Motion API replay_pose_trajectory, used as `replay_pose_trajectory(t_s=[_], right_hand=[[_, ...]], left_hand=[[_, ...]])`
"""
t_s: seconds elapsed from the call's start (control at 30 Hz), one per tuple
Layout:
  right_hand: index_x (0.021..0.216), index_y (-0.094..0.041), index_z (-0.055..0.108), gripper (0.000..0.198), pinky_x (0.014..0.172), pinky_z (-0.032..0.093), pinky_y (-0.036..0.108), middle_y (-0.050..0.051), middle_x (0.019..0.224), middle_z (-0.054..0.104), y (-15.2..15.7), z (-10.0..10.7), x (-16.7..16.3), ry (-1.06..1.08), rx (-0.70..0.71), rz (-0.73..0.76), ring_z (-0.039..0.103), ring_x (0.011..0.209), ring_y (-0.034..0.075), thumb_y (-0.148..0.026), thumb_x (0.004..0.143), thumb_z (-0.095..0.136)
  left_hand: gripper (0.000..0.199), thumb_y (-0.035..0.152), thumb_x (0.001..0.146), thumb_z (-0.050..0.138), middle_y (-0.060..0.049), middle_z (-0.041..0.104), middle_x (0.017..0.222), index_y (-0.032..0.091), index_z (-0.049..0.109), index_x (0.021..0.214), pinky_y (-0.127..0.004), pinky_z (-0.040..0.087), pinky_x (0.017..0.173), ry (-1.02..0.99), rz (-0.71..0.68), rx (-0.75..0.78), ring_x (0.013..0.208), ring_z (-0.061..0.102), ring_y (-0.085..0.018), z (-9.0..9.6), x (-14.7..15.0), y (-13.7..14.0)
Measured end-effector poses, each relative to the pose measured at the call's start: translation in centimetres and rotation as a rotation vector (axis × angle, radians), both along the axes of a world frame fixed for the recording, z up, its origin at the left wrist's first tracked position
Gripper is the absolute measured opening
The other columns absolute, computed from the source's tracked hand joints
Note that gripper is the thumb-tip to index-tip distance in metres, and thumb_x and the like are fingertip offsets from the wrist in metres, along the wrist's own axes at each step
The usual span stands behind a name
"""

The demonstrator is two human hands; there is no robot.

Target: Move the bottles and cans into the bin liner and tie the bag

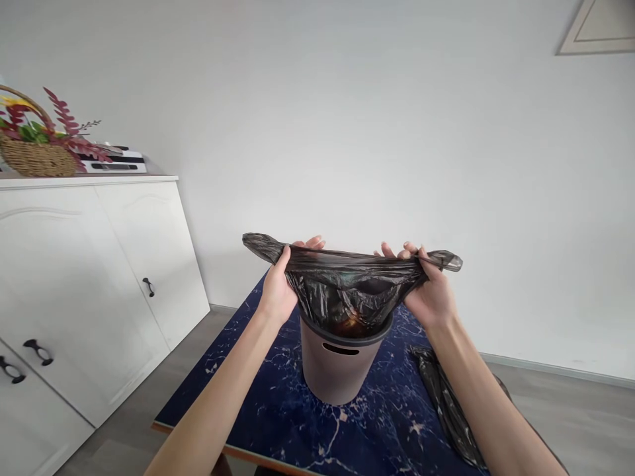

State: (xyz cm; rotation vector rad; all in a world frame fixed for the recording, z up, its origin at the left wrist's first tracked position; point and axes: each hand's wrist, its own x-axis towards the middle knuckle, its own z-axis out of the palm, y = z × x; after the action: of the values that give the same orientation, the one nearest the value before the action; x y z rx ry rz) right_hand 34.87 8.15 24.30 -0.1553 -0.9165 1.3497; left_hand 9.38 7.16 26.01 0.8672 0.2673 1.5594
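A thin black garbage bag is stretched sideways between my two hands, its lower part hanging into the trash can. My left hand grips one top corner, thumb in front and fingers behind the plastic. At the opposite corner, my right hand holds the bag the same way. Both corners stick out beyond the hands as twisted ends. The can is greyish-pink with a dark rim and a slot handle, standing upright on the table. Something brownish shows dimly through the bag near the rim; I cannot tell what.
The table has a dark blue marbled top. More black plastic lies on its right side, partly behind my right forearm. A white cabinet stands at left, bearing a wicker flower basket. A pale wall rises behind.
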Motion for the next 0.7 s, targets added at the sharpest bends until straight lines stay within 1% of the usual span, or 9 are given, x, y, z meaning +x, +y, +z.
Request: replay_pose_trajectory(t_s=[0.07, 0.13, 0.23, 0.37, 0.47, 0.53, 0.6, 0.63, 0.7], right_hand=[[0.092, -0.026, 0.068, 0.018, 0.108, 0.06, 0.037, -0.009, 0.063, 0.05, 0.0, 0.8, -0.2, 0.033, 0.001, 0.051, 0.069, 0.078, 0.012, -0.037, 0.095, 0.082], [0.091, -0.024, 0.067, 0.021, 0.087, 0.063, 0.025, -0.012, 0.057, 0.034, 0.0, 1.4, -0.4, 0.013, 0.008, 0.079, 0.047, 0.054, 0.007, -0.035, 0.094, 0.084], [0.089, -0.022, 0.068, 0.025, 0.051, 0.047, 0.016, -0.011, 0.059, 0.026, -0.3, 2.1, -0.7, -0.082, 0.022, 0.033, 0.022, 0.049, 0.007, -0.041, 0.096, 0.082], [0.083, -0.022, 0.066, 0.037, 0.039, 0.023, 0.018, -0.008, 0.063, 0.028, -0.9, 2.8, -1.6, -0.259, 0.048, -0.076, 0.015, 0.052, 0.009, -0.054, 0.096, 0.079], [0.082, -0.023, 0.066, 0.041, 0.041, 0.028, 0.021, -0.007, 0.065, 0.031, -0.9, 3.0, -2.1, -0.334, 0.062, -0.11, 0.023, 0.052, 0.01, -0.061, 0.095, 0.076], [0.087, -0.024, 0.069, 0.041, 0.051, 0.045, 0.023, -0.004, 0.068, 0.042, -0.6, 2.6, -2.0, -0.362, 0.04, -0.124, 0.041, 0.058, 0.012, -0.064, 0.096, 0.073], [0.102, -0.027, 0.074, 0.04, 0.078, 0.06, 0.029, 0.001, 0.085, 0.063, 0.0, 1.6, -1.4, -0.417, 0.013, -0.125, 0.064, 0.082, 0.017, -0.066, 0.096, 0.071], [0.115, -0.029, 0.074, 0.043, 0.095, 0.06, 0.034, 0.004, 0.103, 0.071, 0.3, 0.9, -1.0, -0.46, 0.018, -0.112, 0.069, 0.102, 0.021, -0.067, 0.095, 0.072], [0.143, -0.035, 0.065, 0.063, 0.12, 0.048, 0.046, 0.007, 0.142, 0.068, 0.8, -1.1, 0.3, -0.569, 0.072, -0.065, 0.058, 0.139, 0.028, -0.068, 0.091, 0.076]], left_hand=[[0.018, 0.029, 0.105, 0.068, -0.005, 0.078, 0.097, 0.017, 0.071, 0.093, -0.04, 0.056, 0.107, -0.078, -0.053, -0.028, 0.108, 0.076, -0.024, 0.6, 0.2, 0.1], [0.021, 0.027, 0.106, 0.067, 0.003, 0.061, 0.07, 0.018, 0.067, 0.088, -0.035, 0.06, 0.096, -0.096, -0.085, 0.002, 0.078, 0.071, -0.016, 1.0, 0.3, 0.3], [0.026, 0.032, 0.106, 0.069, 0.009, 0.037, 0.059, 0.017, 0.065, 0.084, -0.027, 0.056, 0.074, 0.047, -0.08, 0.126, 0.052, 0.041, -0.009, 1.1, 0.6, 0.2], [0.041, 0.053, 0.106, 0.065, 0.008, 0.034, 0.059, 0.018, 0.066, 0.084, -0.026, 0.043, 0.061, 0.489, -0.019, 0.284, 0.053, 0.031, -0.01, 0.8, 0.9, -0.6], [0.048, 0.06, 0.107, 0.056, 0.005, 0.038, 0.061, 0.018, 0.066, 0.086, -0.029, 0.034, 0.059, 0.776, 0.045, 0.333, 0.056, 0.035, -0.012, 0.9, 1.2, -1.5], [0.049, 0.06, 0.109, 0.053, 0.005, 0.037, 0.061, 0.019, 0.064, 0.085, -0.03, 0.03, 0.058, 0.802, 0.04, 0.335, 0.056, 0.033, -0.012, 1.0, 1.5, -1.8], [0.046, 0.058, 0.109, 0.054, 0.006, 0.036, 0.061, 0.019, 0.063, 0.086, -0.029, 0.03, 0.058, 0.716, 0.017, 0.324, 0.054, 0.03, -0.012, 1.1, 1.7, -2.0], [0.045, 0.056, 0.109, 0.055, 0.006, 0.035, 0.06, 0.019, 0.063, 0.086, -0.029, 0.03, 0.058, 0.66, 0.005, 0.313, 0.054, 0.029, -0.012, 1.1, 1.8, -1.9], [0.043, 0.055, 0.109, 0.057, 0.007, 0.034, 0.06, 0.019, 0.063, 0.087, -0.027, 0.031, 0.057, 0.551, -0.011, 0.282, 0.053, 0.026, -0.011, 1.1, 1.9, -1.8]])
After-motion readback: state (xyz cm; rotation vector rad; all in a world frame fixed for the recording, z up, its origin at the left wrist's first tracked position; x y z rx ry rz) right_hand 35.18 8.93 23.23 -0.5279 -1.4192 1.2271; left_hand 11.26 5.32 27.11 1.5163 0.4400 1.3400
